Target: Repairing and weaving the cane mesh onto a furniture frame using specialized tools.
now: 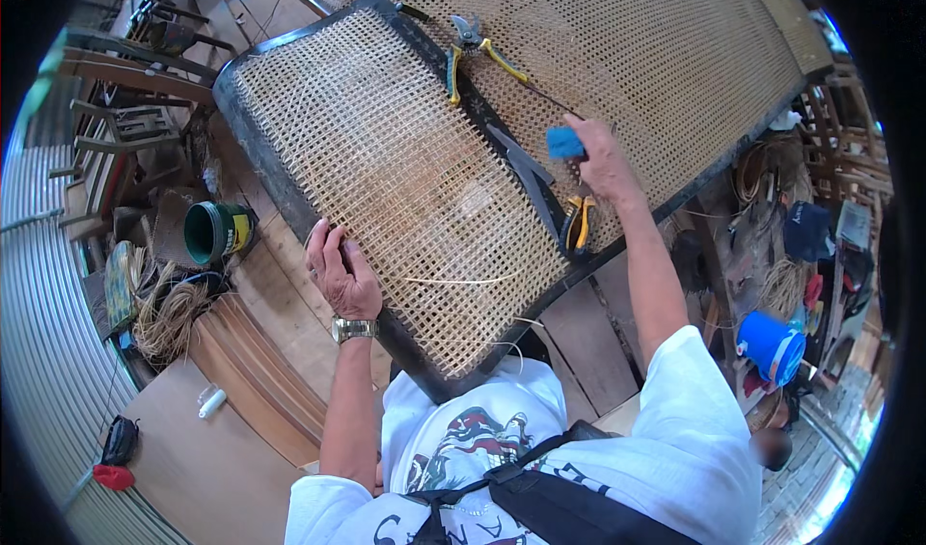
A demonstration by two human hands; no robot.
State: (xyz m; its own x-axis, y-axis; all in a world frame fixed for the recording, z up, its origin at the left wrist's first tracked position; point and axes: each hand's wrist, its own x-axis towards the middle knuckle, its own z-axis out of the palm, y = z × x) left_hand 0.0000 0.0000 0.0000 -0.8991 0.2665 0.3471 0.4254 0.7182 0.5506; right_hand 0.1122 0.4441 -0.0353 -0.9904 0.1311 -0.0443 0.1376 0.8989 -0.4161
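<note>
A woven cane panel (357, 130) in a dark frame (260, 154) lies in front of me, with a second cane section (617, 34) beyond the dark crossbar. My left hand (344, 280) rests on the frame's left edge, fingers bent and apart, holding nothing. Over the far section, my right hand (603, 164) is closed on a blue block-like thing (565, 142); a thin dark rod (552, 96) shows by its fingertips. Yellow-handled pruning shears (468, 34) lie across the crossbar. Nearer me on it are a grey blade-like tool (529, 178) and yellow-and-black pliers (577, 225).
Loose cane strands (463, 281) lie on the near weave. To the left are a dark green bucket (204, 231), cane bundles (174, 318) and a white bottle (212, 403). A blue bucket (772, 344) stands to the right, near a cluttered shelf (849, 246).
</note>
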